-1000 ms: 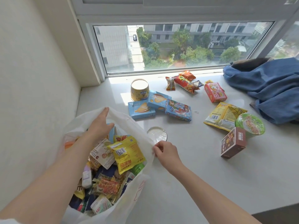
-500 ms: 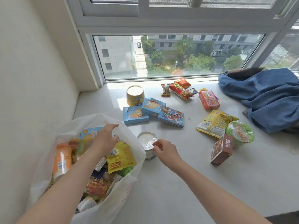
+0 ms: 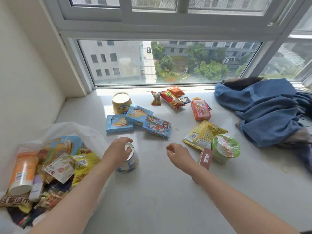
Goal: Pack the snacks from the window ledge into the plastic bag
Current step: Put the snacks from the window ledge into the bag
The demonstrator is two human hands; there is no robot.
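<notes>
Head view: only one label read clearly, "BEEBUS" or similar in pale letters on the brown box [image 3: 205, 158], standing on end just beside the green-lidded cup [image 3: 225, 147]; other print was too small or blurred to read. Left hand [image 3: 118, 152] was curled over the top of a small white-and-blue tin [image 3: 129, 162] with fingers wrapped around its rim, tin upright on the window ledge [image 3: 160, 191] just right of the plastic bag [image 3: 81, 130]. Right hand [image 3: 179, 155] hovered above the ledge, fingers loosely curled, holding nothing, near the brown box. Plastic bag was white, translucent, open at lower left and full: orange tube with white cap [image 3: 22, 171], yellow packet with a barcode label [image 3: 84, 166], blue biscuit box, mixed wrappers. Still on the ledge: yellow tin [image 3: 121, 103] near the window, two light-blue biscuit boxes [image 3: 119, 124] showing a sandwich cookie picture, touching a blue cartoon box [image 3: 157, 126]; red and orange snack packets [image 3: 171, 97] by the glass; pink-red packet [image 3: 200, 110]; yellow pouch [image 3: 201, 135] partly under the green-lidded cup. Blue cloth [image 3: 266, 108] lay bunched at far right of the ledge, well apart from the bag.
</notes>
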